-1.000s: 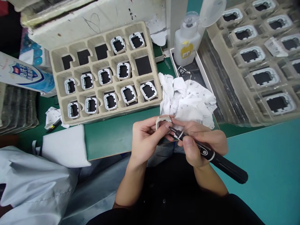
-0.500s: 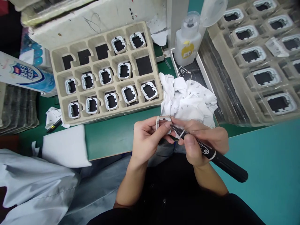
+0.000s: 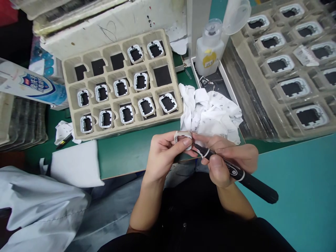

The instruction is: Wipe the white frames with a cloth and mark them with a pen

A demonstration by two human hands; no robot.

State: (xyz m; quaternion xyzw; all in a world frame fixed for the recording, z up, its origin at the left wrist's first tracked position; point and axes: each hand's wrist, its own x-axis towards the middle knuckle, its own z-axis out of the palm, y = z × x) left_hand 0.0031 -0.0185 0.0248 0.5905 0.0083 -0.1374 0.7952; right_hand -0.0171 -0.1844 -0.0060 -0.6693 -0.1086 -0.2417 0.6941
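Observation:
My left hand [image 3: 164, 152] pinches a small metal frame [image 3: 183, 134] with rounded corners, the thumb across its lower edge. In my right hand [image 3: 225, 157] is a black marker pen [image 3: 243, 176], its tip slanting up-left to the frame's right side. Whether the tip touches the frame I cannot tell. A scrap of white cloth seems to show between the pen and my fingers. Beyond my hands lies a beige molded tray [image 3: 118, 131] with similar frames in many of its pockets; several pockets hold only a black pad.
Crumpled white wipes [image 3: 210, 112] lie just past my hands. Behind them stands a pump bottle [image 3: 209, 52] in a shallow white box. Stacked plastic-covered trays [image 3: 279, 87] fill the right. At left are a spray can [image 3: 34, 84], a folded white cloth [image 3: 76, 164] and a person's sleeve [image 3: 39, 210].
The view has shifted slightly, so the tray appears a little lower and further right. My hands keep the same holds; the pen tip sits slightly lower and further right, by the frame's edge.

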